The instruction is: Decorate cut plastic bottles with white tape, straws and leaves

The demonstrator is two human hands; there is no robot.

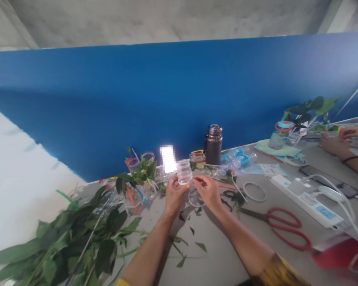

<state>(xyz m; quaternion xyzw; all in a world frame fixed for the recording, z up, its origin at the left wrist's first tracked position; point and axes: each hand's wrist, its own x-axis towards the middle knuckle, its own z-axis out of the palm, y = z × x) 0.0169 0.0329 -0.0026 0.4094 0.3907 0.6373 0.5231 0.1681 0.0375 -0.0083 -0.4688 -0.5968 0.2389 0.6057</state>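
Note:
A clear ribbed plastic piece, like a cut bottle section or cup (184,171), is held up above the table between my two hands. My left hand (175,194) pinches its lower left side. At its lower right, the fingers of my right hand (207,190) are closed on the edge. Below and partly behind my right hand lies a clear plastic ring (196,197). Cut leaf bits (201,247) are scattered on the table under my forearms. Red-handled scissors (282,228) lie to the right of my right forearm.
Leafy branches (56,250) cover the left side. A dark thermos (214,145) stands at the back beside lying plastic bottles (241,159). On the right are a power strip (306,202), a phone (329,181) and a lidded jar (280,135). Another person's hands (335,143) work at far right.

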